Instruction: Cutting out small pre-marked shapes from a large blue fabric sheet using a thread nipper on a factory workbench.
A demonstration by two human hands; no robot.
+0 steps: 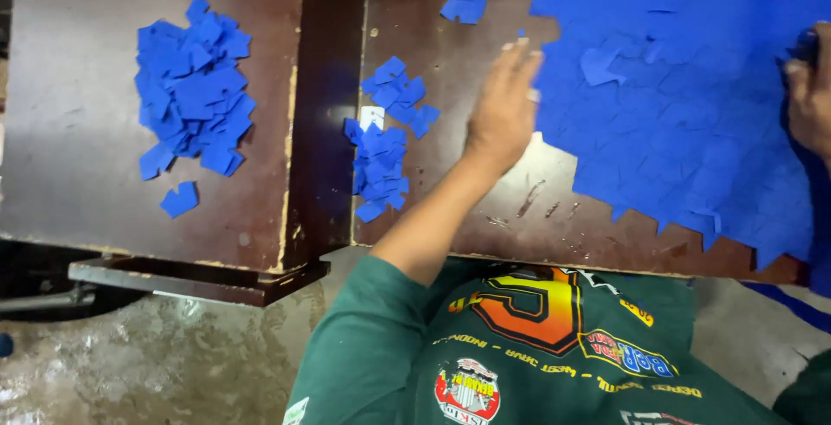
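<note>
While flat, left hand (505, 105) touches blue sheet (684, 105).

open lane: bare brown tabletop (485, 209) between the left hand (505, 105) and the table's near edge
right side: pretty much buried under the big blue sheet (692, 113)
middle: small blue scrap cluster (385, 144) sits in the way
left table: scrap heap (192, 96) hogs the centre, edges open

Workshop: worn brown worktables (104, 217), heaps of blue cut scraps (192, 96), stained concrete floor (173, 364).
</note>
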